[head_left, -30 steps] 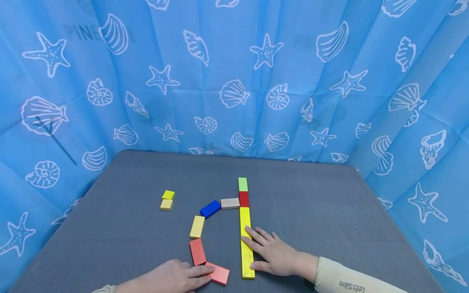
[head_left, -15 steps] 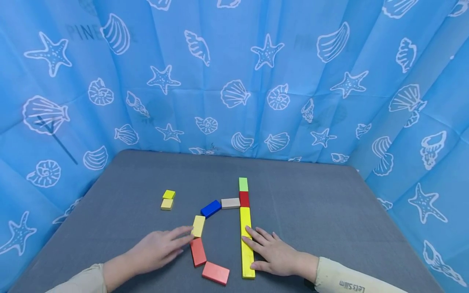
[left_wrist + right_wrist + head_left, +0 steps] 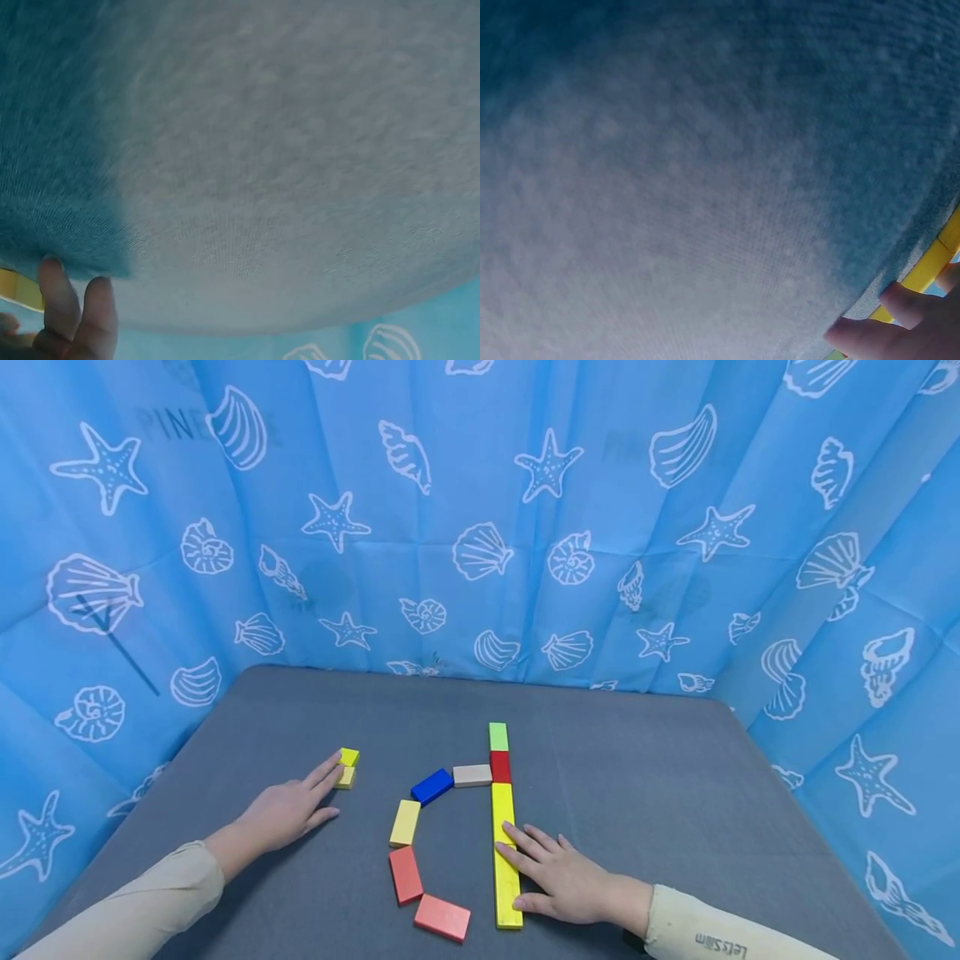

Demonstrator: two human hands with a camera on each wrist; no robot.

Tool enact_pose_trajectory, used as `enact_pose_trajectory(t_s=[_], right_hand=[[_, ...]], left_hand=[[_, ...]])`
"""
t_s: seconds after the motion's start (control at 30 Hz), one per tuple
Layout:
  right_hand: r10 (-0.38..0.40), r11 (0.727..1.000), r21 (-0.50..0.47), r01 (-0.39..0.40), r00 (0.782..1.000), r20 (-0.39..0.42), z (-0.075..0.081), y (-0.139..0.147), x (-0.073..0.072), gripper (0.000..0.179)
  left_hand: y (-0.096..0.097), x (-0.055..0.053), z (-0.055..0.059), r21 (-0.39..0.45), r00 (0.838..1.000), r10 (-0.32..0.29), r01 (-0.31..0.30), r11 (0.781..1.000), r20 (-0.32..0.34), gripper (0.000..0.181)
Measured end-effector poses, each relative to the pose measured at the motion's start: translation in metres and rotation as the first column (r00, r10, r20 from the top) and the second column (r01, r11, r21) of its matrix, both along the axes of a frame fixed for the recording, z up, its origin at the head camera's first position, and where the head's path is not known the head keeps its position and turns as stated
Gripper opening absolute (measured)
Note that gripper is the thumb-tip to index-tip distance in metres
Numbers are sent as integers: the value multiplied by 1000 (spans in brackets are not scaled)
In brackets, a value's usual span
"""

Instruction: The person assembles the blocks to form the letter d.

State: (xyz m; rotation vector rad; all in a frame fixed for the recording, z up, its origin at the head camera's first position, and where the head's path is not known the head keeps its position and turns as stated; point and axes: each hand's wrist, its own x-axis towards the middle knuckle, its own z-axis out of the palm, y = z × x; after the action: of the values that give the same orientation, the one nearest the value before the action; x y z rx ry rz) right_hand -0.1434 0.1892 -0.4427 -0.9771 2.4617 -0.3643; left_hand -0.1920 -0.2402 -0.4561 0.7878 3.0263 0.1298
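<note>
At the left, my left hand (image 3: 281, 814) reaches over two small blocks, its extended fingertips at a bright yellow block (image 3: 351, 755) and a pale yellow block (image 3: 347, 778), partly covering both. Fingers rest on the long yellow blocks, the upper yellow block (image 3: 502, 802) and the lower yellow block (image 3: 508, 906), where my right hand (image 3: 566, 878) lies spread. Above these in the same straight column are a red block (image 3: 500, 767) and a green block (image 3: 498, 737). A curve of blocks bends leftward: beige (image 3: 472, 776), blue (image 3: 432, 787), pale yellow (image 3: 405, 823) and two coral blocks, the nearer coral block (image 3: 442, 918) lying slantwise.
A dark grey cloth-covered table (image 3: 637, 760) carries all the blocks. Blue curtains (image 3: 420, 527) with white shell and starfish prints hang behind it and on both sides.
My left hand has left the nearer coral block, passed the pale yellow block of the curve, and moved up and left to the two small blocks. My right hand stays put.
</note>
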Motion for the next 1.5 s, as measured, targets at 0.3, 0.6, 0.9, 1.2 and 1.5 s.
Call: enact_pose_trajectory(t_s=[0.3,0.6,0.9,1.2,1.5], right_hand=[[-6,1000,7,6,1000,6,2,-1,0,73],[-2,1000,0,2,1000,0,1,0,0,73],[-2,1000,4,2,1000,1,-1,0,-1,73],[6,1000,2,-6,1000,1,-4,0,-1,73],[3,1000,3,-3,1000,-10,-3,1,-1,74]], left_hand=[[8,3,5,-42,999,-43,44,998,22,56],[14,5,-4,14,951,-105,114,993,-289,31],[25,3,-7,53,973,-41,55,997,-227,41],[23,1,-2,117,964,-144,173,978,-222,39],[44,17,8,167,887,-335,401,901,-319,32]])
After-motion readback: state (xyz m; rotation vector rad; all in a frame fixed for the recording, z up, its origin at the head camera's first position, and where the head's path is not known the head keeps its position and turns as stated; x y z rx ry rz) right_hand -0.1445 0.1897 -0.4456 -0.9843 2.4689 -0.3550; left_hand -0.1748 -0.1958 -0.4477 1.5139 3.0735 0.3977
